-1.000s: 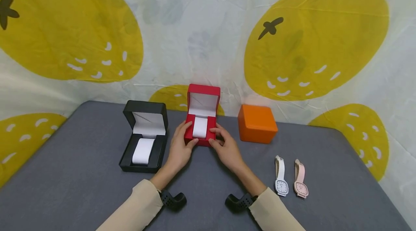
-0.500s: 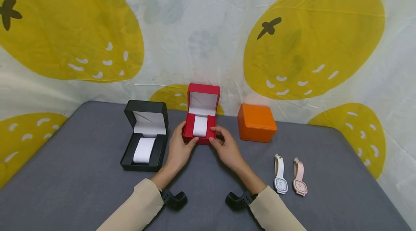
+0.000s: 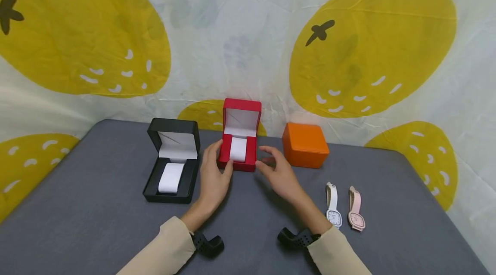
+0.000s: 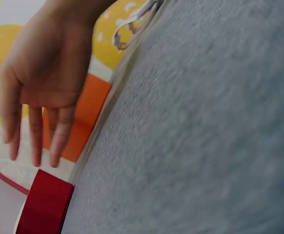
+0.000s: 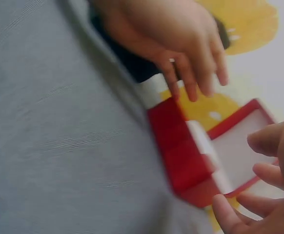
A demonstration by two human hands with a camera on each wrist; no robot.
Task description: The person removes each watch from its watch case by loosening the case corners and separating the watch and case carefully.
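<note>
A red watch box (image 3: 251, 151) stands with its lid raised at the back of the table, a white cushion (image 3: 238, 149) inside. My left hand (image 3: 214, 182) is at its left front corner, fingers loosely extended; whether they touch the box I cannot tell. My right hand (image 3: 282, 177) is off to its right, apart from it, with bent, spread fingers and nothing in them. In the right wrist view, the red box (image 5: 178, 151) lies between my left hand (image 5: 166, 34) and my right hand (image 5: 271, 190). The left wrist view shows my right hand (image 4: 49, 68) above the red box (image 4: 47, 202).
Left of the red box is a raised-lid black watch box (image 3: 190, 180) with a white cushion (image 3: 171, 178). An orange box (image 3: 306, 143) stands at the right. Nearer on the grey table (image 3: 97, 206) lie a white watch (image 3: 333, 206) and a pink watch (image 3: 355, 209).
Both hands have loosened from the red box. The right hand has drawn off to the right; the left has shifted slightly left. The box stays in place, lid up.
</note>
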